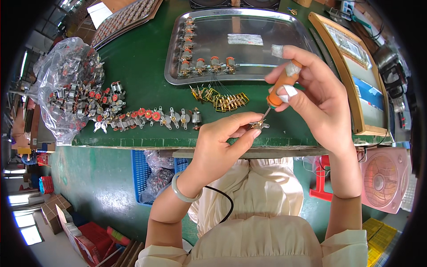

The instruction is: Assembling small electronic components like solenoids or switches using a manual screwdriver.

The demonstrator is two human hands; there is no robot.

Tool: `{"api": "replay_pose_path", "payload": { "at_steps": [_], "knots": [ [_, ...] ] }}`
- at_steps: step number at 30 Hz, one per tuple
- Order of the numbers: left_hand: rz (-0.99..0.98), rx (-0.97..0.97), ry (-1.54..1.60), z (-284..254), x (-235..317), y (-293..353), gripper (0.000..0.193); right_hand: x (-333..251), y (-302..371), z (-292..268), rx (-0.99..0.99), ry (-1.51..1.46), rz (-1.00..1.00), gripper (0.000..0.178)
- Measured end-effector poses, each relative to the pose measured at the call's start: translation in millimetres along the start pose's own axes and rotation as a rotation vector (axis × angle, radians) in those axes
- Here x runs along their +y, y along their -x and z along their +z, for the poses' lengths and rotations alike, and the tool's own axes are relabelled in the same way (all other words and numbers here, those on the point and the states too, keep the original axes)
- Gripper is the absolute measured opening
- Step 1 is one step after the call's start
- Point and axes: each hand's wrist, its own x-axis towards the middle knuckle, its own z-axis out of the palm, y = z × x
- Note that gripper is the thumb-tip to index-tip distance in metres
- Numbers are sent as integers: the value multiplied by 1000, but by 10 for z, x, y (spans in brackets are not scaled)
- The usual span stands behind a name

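My left hand [215,142] pinches a small metal motor [259,125] between thumb and fingertips near the green table's front edge. Above it, my right hand [327,100] is closed round the orange handle of a screwdriver [284,82]. The screwdriver slants down to the left, its thin shaft reaching the motor; exact contact is too small to make out. White tape wraps some right fingertips. Just beyond the left hand lies a pile of brass-coloured brackets [222,100]. A single motor [196,118] stands beside the left wrist, at the end of a row of motors with red caps [149,115].
A steel tray [284,35] holds motors along its left and near sides. On the left, a clear plastic bag [51,107] spills motors onto the green table [133,58]. A wooden-framed board [356,80] stands right. Below are a blue crate [141,173] and pink fan [382,178].
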Motion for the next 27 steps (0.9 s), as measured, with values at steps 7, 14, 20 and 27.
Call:
{"api": "replay_pose_path", "payload": {
  "at_steps": [7,14,20,27],
  "knots": [
    [-51,53,43,27,-9,-1,25,47,-49,53,86,128,-23,45],
    [-59,64,73,33,-28,-19,25,-22,-26,-30,-42,-60,-12,42],
    [-105,36,88,18,-14,-15,28,65,38,0,24,-16,-48,38],
    [-124,39,106,26,-1,-20,28,99,-48,34,119,326,-160,39]
  ]
}}
